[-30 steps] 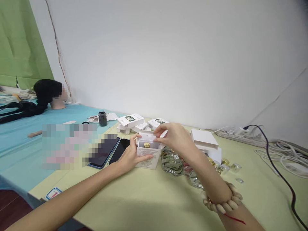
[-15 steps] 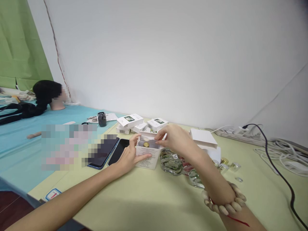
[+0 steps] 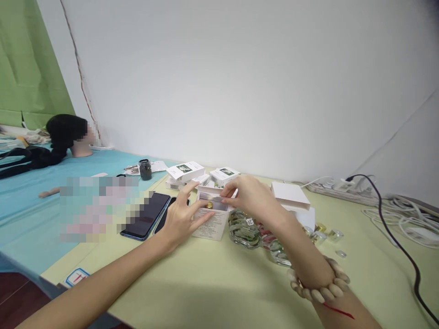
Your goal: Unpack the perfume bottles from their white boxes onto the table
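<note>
A white carton (image 3: 210, 227) with fine print on its front flap lies opened in front of me. Inside it shows a round gold cap (image 3: 209, 205); whatever is under the cap I cannot make out. My left hand (image 3: 180, 217) is at the carton's left side, fingers spread, with the index finger reaching over the opening close to the cap. From the right, my right hand (image 3: 248, 196) pinches the carton's right edge between thumb and fingers. Just below that wrist stand several glass bottles (image 3: 245, 230), partly covered by my forearm.
Several closed boxes (image 3: 185, 170) are piled behind the carton. Two phones (image 3: 146, 217) lie to the left, near a dark jar (image 3: 145, 169). To the right are a white box (image 3: 290, 195), metallic caps (image 3: 335, 235), a power strip (image 3: 338, 188) and a black cable (image 3: 387, 228).
My left hand's fingers have shifted from the carton's upper left edge to over its opening, beside the gold cap. My right hand has stayed nearly still.
</note>
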`<action>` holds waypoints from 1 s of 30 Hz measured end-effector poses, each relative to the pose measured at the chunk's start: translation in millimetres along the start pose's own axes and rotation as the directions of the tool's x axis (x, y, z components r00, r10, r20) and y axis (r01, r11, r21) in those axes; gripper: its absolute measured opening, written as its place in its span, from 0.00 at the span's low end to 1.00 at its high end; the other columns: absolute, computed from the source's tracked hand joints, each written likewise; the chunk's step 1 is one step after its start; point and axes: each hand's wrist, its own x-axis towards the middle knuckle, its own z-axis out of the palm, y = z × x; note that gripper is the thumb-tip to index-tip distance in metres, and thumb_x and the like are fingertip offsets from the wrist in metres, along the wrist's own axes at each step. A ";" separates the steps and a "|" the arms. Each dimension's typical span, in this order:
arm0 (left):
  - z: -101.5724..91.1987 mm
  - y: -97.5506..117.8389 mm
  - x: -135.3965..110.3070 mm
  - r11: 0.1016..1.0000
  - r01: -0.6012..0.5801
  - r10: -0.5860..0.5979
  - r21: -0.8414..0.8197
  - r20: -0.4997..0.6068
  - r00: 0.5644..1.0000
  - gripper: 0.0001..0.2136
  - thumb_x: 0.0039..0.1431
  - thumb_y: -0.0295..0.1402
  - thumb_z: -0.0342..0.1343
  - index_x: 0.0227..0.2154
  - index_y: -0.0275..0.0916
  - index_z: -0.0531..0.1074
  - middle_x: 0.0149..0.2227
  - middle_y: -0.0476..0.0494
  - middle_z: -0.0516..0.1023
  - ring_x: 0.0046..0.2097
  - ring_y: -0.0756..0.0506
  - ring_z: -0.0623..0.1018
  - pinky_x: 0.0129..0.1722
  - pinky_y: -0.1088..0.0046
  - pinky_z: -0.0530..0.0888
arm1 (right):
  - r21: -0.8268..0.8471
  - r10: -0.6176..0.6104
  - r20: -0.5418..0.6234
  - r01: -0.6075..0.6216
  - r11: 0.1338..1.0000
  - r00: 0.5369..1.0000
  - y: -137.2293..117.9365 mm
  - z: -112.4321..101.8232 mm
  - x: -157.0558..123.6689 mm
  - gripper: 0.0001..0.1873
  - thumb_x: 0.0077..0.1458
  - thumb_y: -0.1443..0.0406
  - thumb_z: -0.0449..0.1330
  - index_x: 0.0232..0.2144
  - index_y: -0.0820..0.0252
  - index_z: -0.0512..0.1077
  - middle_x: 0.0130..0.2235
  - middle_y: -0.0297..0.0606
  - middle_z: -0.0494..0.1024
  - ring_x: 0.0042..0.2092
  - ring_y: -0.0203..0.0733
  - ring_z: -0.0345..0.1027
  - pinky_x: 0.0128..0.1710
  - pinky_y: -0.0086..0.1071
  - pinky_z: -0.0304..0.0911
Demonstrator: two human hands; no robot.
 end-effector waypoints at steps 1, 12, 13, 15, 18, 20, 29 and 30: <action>0.1 -0.2 0.2 1.000 -0.017 0.017 -0.024 -0.009 1.000 0.08 0.54 0.36 0.55 0.37 0.43 0.71 0.56 0.42 0.57 0.55 0.41 0.66 0.50 0.63 0.69 | 0.000 -0.003 0.002 0.003 1.000 1.000 0.1 -0.2 0.1 0.04 0.46 0.65 0.60 0.23 0.52 0.75 0.29 0.27 0.78 0.29 0.32 0.67 0.23 0.26 0.52; 5.3 0.1 2.5 0.955 0.098 -0.085 -0.280 0.061 0.995 0.06 0.55 0.31 0.55 0.36 0.43 0.74 0.57 0.43 0.56 0.59 0.41 0.58 0.56 0.57 0.63 | -0.037 -0.036 -0.006 0.035 0.999 0.999 0.0 1.5 2.0 0.05 0.48 0.65 0.59 0.25 0.51 0.76 0.29 0.28 0.78 0.28 0.33 0.67 0.23 0.26 0.52; 5.5 0.3 2.8 0.951 0.105 -0.090 -0.290 0.062 0.994 0.06 0.55 0.31 0.55 0.36 0.43 0.74 0.57 0.43 0.56 0.59 0.42 0.58 0.55 0.57 0.63 | -0.041 -0.039 -0.007 0.039 0.998 0.999 0.1 1.8 2.1 0.06 0.48 0.65 0.59 0.25 0.51 0.76 0.29 0.28 0.78 0.28 0.33 0.67 0.23 0.26 0.52; 5.6 0.5 3.3 0.948 0.109 -0.095 -0.299 0.063 0.994 0.06 0.55 0.32 0.55 0.35 0.43 0.74 0.57 0.43 0.56 0.59 0.41 0.58 0.55 0.56 0.63 | -0.047 -0.050 -0.002 0.049 0.998 0.999 0.3 2.2 1.8 0.06 0.48 0.65 0.59 0.25 0.51 0.76 0.28 0.29 0.78 0.27 0.32 0.66 0.22 0.26 0.52; 4.9 0.5 3.4 0.954 0.107 -0.089 -0.281 0.078 0.993 0.06 0.56 0.32 0.54 0.36 0.43 0.73 0.57 0.43 0.56 0.59 0.41 0.58 0.55 0.56 0.64 | -0.055 -0.077 -0.006 0.077 0.996 0.997 0.6 2.1 0.9 0.07 0.49 0.66 0.58 0.25 0.52 0.76 0.28 0.30 0.78 0.27 0.33 0.66 0.22 0.26 0.51; 3.5 0.7 2.8 0.967 0.088 -0.070 -0.239 0.083 0.994 0.06 0.56 0.32 0.53 0.37 0.44 0.73 0.58 0.43 0.54 0.60 0.41 0.57 0.55 0.56 0.63 | -0.066 -0.102 -0.014 0.101 0.993 0.995 0.8 1.6 0.5 0.08 0.49 0.66 0.57 0.25 0.52 0.76 0.29 0.30 0.78 0.28 0.33 0.67 0.23 0.26 0.51; -1.4 2.8 1.1 0.984 0.146 -0.143 -0.105 0.037 0.989 0.19 0.54 0.39 0.55 0.48 0.43 0.59 0.57 0.37 0.55 0.59 0.39 0.59 0.54 0.56 0.62 | -0.091 -0.105 0.035 0.107 0.990 0.994 1.4 -0.5 -1.3 0.06 0.45 0.67 0.60 0.23 0.50 0.76 0.27 0.28 0.77 0.27 0.33 0.66 0.22 0.25 0.49; -0.9 2.4 1.8 0.981 0.169 -0.164 -0.095 0.054 0.985 0.19 0.54 0.40 0.55 0.47 0.43 0.61 0.57 0.37 0.55 0.58 0.39 0.59 0.54 0.56 0.62 | -0.081 -0.111 0.052 0.115 0.990 0.992 1.3 -0.2 -1.6 0.06 0.44 0.68 0.60 0.23 0.50 0.76 0.27 0.28 0.77 0.27 0.32 0.66 0.22 0.25 0.50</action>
